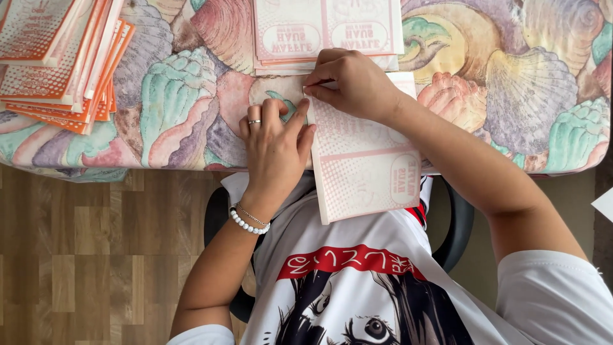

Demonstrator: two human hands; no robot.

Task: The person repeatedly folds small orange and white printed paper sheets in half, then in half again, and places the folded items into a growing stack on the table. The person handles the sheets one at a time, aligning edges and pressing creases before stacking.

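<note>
Pinching the top corner of a flat pink-printed paper bag [364,160], the right hand [354,83] has thumb and fingertips closed on that corner, while the left hand [276,144] lies flat, fingers spread, pressing along the bag's left edge. The bag sits at the near edge of the table [530,96], its lower end hanging off over the person's lap. It looks thin and light, likely to bend or crease easily and to slide on the cloth, so a corner pinch with the other palm holding it down seems a sensible grip; the folded edges look like the firmest places to hold.

Just beyond the hands, at the far edge, lies a small stack of matching pink bags [325,32], and at the far left corner a fanned pile of orange-printed bags [57,57], well apart from the hands. The tablecloth is soft-looking, printed with big pastel seashells. Below it shows wood-plank flooring [96,255], and the dark arms of a chair [456,230] curve round the person, who wears a white printed shirt, a bead bracelet and a ring.
</note>
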